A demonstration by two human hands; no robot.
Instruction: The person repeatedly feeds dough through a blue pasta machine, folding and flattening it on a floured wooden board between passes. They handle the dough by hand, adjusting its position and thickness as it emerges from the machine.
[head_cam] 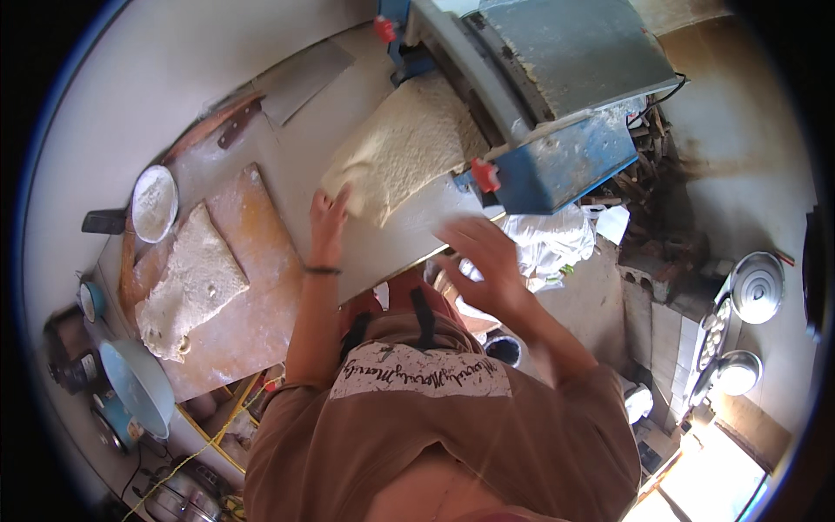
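Observation:
A wide sheet of dough [408, 140] lies on the counter, its far end at the rollers of a blue dough sheeter [554, 163]. My left hand [329, 218] is at the near left edge of this sheet, fingers spread and touching or just over it; contact is not certain. My right hand [479, 258], blurred, is in the air by the counter's front edge, below the machine's red knob [485, 175], fingers apart and holding nothing. Another flat piece of dough [196, 280] rests on a floured wooden board [261, 261] to the left.
A bowl of flour [155, 203], a cleaver [306, 81] and a dark-handled knife [240, 122] are on the counter's left side. A light blue basin [137, 385] stands at lower left. Near a yellow cord [215, 437] is a metal pot [182, 496]. White plastic bags [548, 241] are below the machine.

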